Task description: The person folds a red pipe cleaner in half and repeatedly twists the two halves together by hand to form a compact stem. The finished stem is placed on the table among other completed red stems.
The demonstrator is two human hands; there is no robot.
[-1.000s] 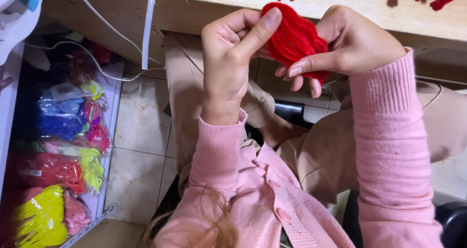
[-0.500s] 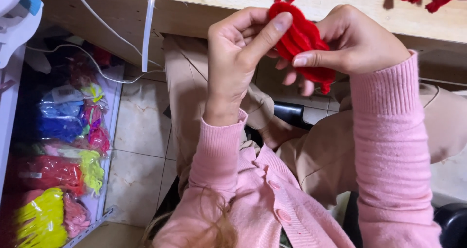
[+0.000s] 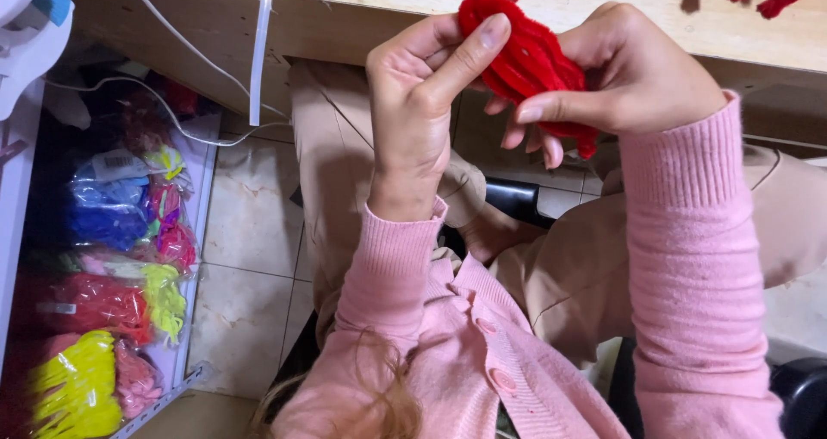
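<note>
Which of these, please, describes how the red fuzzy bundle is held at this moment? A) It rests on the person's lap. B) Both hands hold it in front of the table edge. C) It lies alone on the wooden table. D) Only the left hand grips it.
B: the red fuzzy bundle sits between the left hand, whose forefinger presses its top, and the right hand, raised by the wooden table edge.

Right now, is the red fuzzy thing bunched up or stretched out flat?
Bunched up. The red fuzzy bundle sits as looped, layered strands pinched between the left hand and right hand, above the lap, not spread on the wooden bench.
</note>
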